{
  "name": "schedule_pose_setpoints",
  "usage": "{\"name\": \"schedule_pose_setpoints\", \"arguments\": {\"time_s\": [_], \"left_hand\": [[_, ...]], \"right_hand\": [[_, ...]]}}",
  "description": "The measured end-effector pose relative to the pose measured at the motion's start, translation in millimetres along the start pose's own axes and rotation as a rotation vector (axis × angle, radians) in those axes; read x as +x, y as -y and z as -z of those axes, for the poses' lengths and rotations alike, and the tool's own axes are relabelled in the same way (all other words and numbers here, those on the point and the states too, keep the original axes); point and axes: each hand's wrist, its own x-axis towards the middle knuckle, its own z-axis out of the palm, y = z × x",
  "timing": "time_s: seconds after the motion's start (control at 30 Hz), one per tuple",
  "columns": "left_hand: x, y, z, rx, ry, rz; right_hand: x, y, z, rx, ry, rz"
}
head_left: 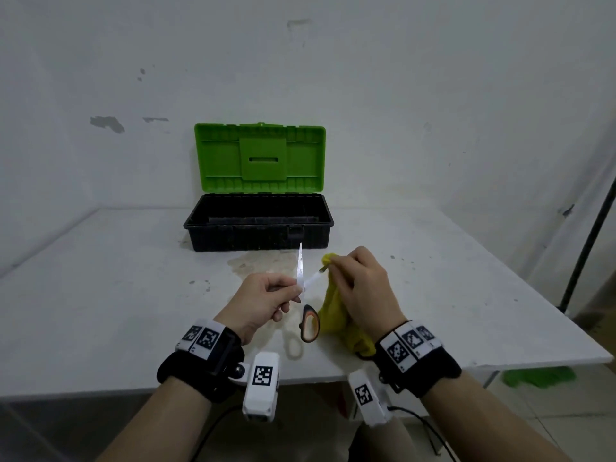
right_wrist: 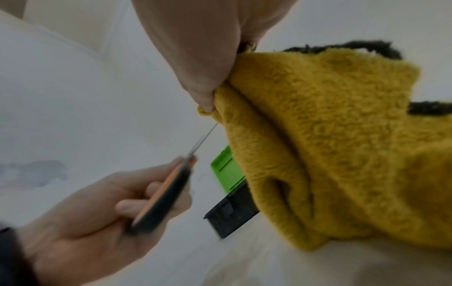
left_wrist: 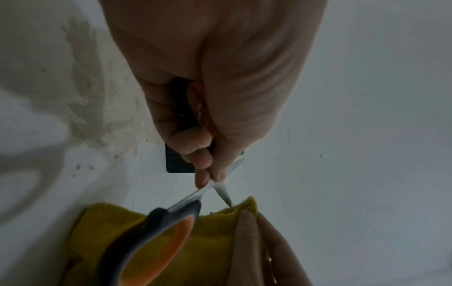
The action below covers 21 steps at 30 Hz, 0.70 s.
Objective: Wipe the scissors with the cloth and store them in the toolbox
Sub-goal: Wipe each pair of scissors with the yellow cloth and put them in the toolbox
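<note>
The scissors have black-and-orange handles and stand open above the white table, blades spread in a V. My left hand grips one handle; the other handle hangs free below. My right hand holds the yellow cloth and pinches it around the tip of the right-leaning blade. The other blade points up, bare. Behind them sits the toolbox, a black base with its green lid raised open.
A brownish stain marks the table just in front of the toolbox. A wall stands close behind the toolbox. A dark pole rises past the table's right edge, and something green lies on the floor there.
</note>
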Motion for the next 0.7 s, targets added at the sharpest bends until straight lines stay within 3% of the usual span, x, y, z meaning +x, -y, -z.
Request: {"name": "schedule_pose_setpoints", "arguments": {"time_s": [0.13, 0.27, 0.5, 0.7], "left_hand": [[1, -3, -2, -0.003, 0.031, 0.003], [-2, -2, -2, 0.052, 0.036, 0.014], [-8, -3, 1, 0.023, 0.179, 0.086], [-3, -4, 1, 0.048, -0.037, 0.005]], "right_hand": [[-16, 20, -8, -0.014, 0.170, 0.144], [-12, 8, -9, -0.015, 0.155, 0.031], [-14, 6, -9, -0.046, 0.202, 0.012], [-14, 7, -8, -0.068, 0.214, -0.034]]}}
